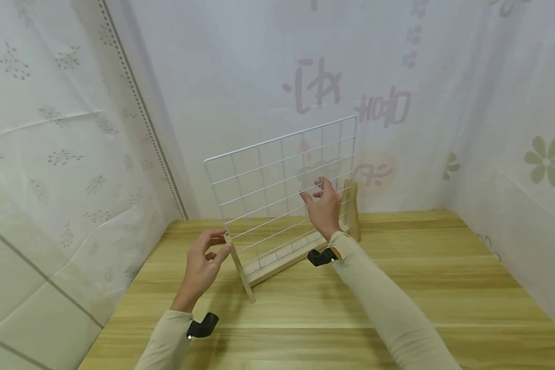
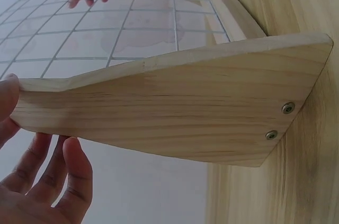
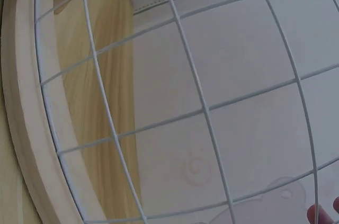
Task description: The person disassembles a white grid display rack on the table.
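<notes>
A white wire grid panel [image 1: 284, 180] stands upright in a pale wooden stand on the table. My left hand [image 1: 203, 264] holds the stand's near-left wooden side piece [image 2: 175, 105] by its upper end, thumb on one edge and fingertips on the opposite one. Two metal screws [image 2: 288, 108] show low on that piece. My right hand [image 1: 325, 208] is at the grid's right part, its thumb and fingers apart and loosely bent, nothing seen between them. Beside it rises the other wooden side piece [image 1: 350, 210]. Along the grid's bottom runs a wooden base rail [image 1: 282, 261].
The wood-grain table [image 1: 398, 298] extends around the stand. Behind it hangs a pale printed curtain [image 1: 240, 77], with more patterned cloth [image 1: 65, 133] on the left. Each wrist carries a small black device [image 1: 203, 325].
</notes>
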`<state>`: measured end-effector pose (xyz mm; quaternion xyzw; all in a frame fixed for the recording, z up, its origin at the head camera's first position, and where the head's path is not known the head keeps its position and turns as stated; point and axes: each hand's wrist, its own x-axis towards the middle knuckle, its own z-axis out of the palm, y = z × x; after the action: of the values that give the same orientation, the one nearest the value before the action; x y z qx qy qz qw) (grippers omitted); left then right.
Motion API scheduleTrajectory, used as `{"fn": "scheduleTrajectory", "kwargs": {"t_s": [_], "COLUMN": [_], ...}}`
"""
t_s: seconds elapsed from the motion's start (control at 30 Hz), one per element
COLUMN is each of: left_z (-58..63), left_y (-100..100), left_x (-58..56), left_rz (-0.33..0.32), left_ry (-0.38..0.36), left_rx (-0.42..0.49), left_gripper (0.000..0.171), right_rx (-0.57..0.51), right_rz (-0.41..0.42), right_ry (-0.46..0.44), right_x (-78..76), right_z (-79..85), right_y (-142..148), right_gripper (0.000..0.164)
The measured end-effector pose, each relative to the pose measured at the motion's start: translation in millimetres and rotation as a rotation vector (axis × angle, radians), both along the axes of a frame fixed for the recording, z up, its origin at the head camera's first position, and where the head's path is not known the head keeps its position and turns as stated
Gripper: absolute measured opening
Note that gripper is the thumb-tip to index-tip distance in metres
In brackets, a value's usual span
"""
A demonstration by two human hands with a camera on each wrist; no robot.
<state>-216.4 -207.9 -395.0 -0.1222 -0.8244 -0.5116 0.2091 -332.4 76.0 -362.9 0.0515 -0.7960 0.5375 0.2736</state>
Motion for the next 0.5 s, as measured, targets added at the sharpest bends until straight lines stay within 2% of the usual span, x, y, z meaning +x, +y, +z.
{"fn": "scheduleTrajectory", "kwargs": {"t_s": [0.23, 0.5], "left_z": [-2.3, -2.6], "left_y": [3, 2], "left_x": [0.0, -0.5], "left_rz": [-0.008, 0.005], "left_ry": [0.015, -0.010], "left_rx": [0.009, 0.006], "left_gripper": [0.032, 0.032], "right_rx": [-0.006, -0.001], "right_rz": [-0.038, 0.000], "right_ry": [0.037, 0.083], "right_x": [-2.1, -3.9], "right_z": [10.5, 26.7], "right_y": [1, -3], "right_gripper": [0.057, 0.059]}}
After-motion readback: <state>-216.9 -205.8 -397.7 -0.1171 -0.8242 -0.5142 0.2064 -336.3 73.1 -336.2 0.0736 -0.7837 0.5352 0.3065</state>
